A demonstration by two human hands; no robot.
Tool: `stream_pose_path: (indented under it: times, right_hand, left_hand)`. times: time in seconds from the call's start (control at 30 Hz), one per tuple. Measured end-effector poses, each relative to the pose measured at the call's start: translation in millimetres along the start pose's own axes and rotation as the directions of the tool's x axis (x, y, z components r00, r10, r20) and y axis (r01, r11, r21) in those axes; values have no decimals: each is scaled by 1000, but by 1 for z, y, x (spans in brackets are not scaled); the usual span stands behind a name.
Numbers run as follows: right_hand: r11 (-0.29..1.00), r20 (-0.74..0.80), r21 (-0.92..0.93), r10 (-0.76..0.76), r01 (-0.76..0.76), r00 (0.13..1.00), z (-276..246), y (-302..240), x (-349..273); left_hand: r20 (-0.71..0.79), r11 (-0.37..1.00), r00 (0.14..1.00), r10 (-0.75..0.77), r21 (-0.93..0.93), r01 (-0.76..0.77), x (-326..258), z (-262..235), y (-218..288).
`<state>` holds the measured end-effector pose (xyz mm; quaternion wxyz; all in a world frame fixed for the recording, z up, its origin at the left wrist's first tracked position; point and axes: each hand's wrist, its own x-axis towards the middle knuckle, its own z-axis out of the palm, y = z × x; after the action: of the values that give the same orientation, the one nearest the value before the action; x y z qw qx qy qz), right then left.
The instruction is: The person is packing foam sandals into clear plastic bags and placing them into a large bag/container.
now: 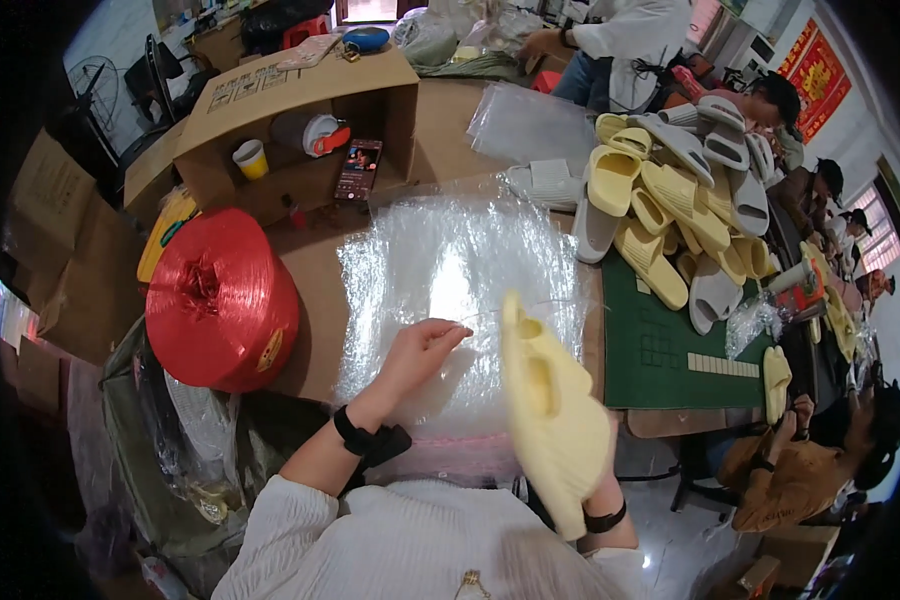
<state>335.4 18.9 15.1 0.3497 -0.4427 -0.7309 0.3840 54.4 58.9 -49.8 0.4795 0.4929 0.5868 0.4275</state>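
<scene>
- The right hand (598,478) holds a pale yellow slipper (550,410) upright, toe end up, so its grip is closed around the heel end and the slipper stands just over the near edge of the bench (310,270).
- The left hand (422,350) pinches the edge of a clear bag (450,270) between thumb and fingers; the grip is nearly closed on the thin film, probably to lift one layer and find the mouth.
- The bags lie flat in a stack in the middle of the bench, just in front of the person, so both hands reach them easily.
- A red twine spool (220,300) stands on the left, near the stack but apart.
- A pile of slippers (670,200), yellow and grey, lies on the right over a green mat (660,350).
- An open carton (300,120) stands behind, with a cup (252,158) and a phone (358,168) inside.
- Other people sit at the right; nothing blocks the hands.
</scene>
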Motion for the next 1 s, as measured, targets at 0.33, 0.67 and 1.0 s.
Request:
stream_pose_path:
  times: [0.33,0.67,1.0]
  right_hand:
    - [972,-129,-208,80,-106,988,12,21,2]
    - [913,-110,-407,-59,9,992,26,12,10]
    - [990,-364,-80,77,-113,928,53,75,47]
  left_hand:
    - [149,932,935,322,125,-341,-9,-1,22]
    - [385,569,770,509,521,-636,-34,19,49]
    - [577,621,602,552,198,-759,-50,31,54]
